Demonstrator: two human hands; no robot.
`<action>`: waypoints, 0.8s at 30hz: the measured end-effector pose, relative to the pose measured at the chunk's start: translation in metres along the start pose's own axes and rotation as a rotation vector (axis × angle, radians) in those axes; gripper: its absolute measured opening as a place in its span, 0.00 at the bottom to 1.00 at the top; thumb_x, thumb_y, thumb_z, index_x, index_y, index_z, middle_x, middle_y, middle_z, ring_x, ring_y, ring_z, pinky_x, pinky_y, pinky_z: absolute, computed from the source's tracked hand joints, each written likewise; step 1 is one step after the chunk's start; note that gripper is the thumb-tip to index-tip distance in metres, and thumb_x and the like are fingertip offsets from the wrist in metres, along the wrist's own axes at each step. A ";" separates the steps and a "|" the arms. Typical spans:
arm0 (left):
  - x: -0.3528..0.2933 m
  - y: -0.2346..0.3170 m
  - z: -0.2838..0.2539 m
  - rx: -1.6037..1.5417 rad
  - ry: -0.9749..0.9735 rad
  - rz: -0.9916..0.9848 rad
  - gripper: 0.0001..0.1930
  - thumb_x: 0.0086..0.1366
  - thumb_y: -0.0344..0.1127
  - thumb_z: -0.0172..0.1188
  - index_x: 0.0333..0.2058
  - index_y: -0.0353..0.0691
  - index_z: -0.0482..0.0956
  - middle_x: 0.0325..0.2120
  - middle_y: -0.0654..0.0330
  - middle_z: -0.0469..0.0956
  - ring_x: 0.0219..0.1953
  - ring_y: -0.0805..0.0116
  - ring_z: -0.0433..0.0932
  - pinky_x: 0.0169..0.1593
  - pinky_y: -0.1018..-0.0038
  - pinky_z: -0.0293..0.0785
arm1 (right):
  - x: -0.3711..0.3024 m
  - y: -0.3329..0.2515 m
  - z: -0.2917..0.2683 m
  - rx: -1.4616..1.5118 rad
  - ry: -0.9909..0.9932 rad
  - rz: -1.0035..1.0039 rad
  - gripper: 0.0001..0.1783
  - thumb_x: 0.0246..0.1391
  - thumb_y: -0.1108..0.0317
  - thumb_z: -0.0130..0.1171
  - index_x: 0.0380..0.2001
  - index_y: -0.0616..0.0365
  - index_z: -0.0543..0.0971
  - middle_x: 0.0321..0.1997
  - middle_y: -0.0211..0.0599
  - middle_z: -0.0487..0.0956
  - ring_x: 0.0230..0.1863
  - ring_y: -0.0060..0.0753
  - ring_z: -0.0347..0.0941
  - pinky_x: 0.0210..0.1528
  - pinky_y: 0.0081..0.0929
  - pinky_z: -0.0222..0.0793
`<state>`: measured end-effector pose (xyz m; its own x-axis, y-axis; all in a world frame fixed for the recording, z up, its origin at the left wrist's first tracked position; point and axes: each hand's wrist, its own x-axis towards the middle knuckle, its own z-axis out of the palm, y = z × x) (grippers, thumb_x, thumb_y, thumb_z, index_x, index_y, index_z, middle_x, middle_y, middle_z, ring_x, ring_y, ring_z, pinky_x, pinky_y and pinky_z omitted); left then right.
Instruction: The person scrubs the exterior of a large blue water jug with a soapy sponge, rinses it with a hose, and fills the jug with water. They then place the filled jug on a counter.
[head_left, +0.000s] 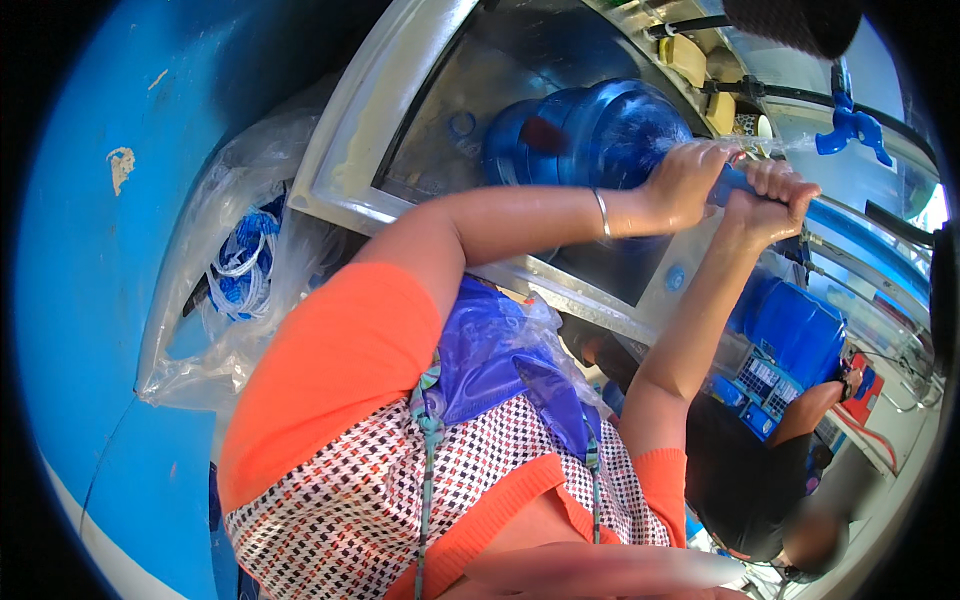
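**Wet work wants a steady grip**

From here, the right hand (770, 205) is wrapped round a blue piece (733, 182) just below the tap's (848, 130) stream; the left hand (690, 185) curls beside it, its hold hidden from me. The blue jug (600, 125) lies in the metal-framed basin (335, 165). I'd grip firmly, since wet plastic probably slips, and turn slowly.

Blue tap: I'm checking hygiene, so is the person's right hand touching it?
Apart: the head view shows a visible gap between the right hand and the blue tap.
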<state>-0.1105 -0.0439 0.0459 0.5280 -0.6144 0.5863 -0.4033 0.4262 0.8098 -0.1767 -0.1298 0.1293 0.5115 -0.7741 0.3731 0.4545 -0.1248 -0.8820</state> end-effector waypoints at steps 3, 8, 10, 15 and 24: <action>-0.016 0.002 0.011 0.077 0.159 0.034 0.45 0.37 0.38 0.74 0.54 0.34 0.62 0.43 0.42 0.72 0.46 0.41 0.71 0.53 0.54 0.66 | -0.002 0.004 0.004 -0.046 0.229 -0.099 0.30 0.55 0.44 0.60 0.12 0.47 0.58 0.16 0.22 0.55 0.19 0.23 0.49 0.24 0.26 0.47; 0.035 -0.051 0.016 0.032 -0.274 0.004 0.20 0.40 0.43 0.71 0.32 0.41 0.79 0.30 0.50 0.80 0.35 0.47 0.79 0.39 0.61 0.76 | -0.003 0.004 0.011 -0.025 0.004 0.032 0.31 0.55 0.42 0.58 0.12 0.47 0.58 0.16 0.23 0.55 0.18 0.23 0.49 0.24 0.26 0.47; 0.054 -0.071 0.006 -0.138 -0.635 0.035 0.23 0.39 0.44 0.71 0.35 0.39 0.79 0.32 0.49 0.81 0.36 0.48 0.80 0.41 0.63 0.76 | -0.002 0.006 0.014 -0.028 -0.174 0.034 0.31 0.56 0.41 0.56 0.12 0.48 0.58 0.15 0.23 0.55 0.18 0.23 0.49 0.24 0.25 0.46; 0.040 -0.045 -0.014 -0.134 -0.619 -0.029 0.31 0.35 0.41 0.74 0.40 0.33 0.77 0.39 0.44 0.80 0.42 0.49 0.79 0.46 0.66 0.74 | 0.006 0.010 0.015 -0.010 -0.252 0.130 0.32 0.57 0.39 0.54 0.12 0.48 0.58 0.15 0.24 0.55 0.18 0.24 0.48 0.23 0.24 0.44; 0.011 -0.024 0.012 -0.023 0.112 -0.046 0.33 0.37 0.42 0.74 0.41 0.35 0.70 0.42 0.45 0.71 0.46 0.49 0.71 0.50 0.59 0.68 | 0.007 0.001 0.023 -0.039 0.377 -0.017 0.29 0.57 0.45 0.58 0.13 0.48 0.60 0.15 0.23 0.54 0.18 0.23 0.48 0.24 0.25 0.45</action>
<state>-0.1045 -0.0690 0.0324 0.6260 -0.5563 0.5464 -0.3603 0.4151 0.8354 -0.1565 -0.1210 0.1375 0.1966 -0.9448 0.2621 0.4287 -0.1576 -0.8896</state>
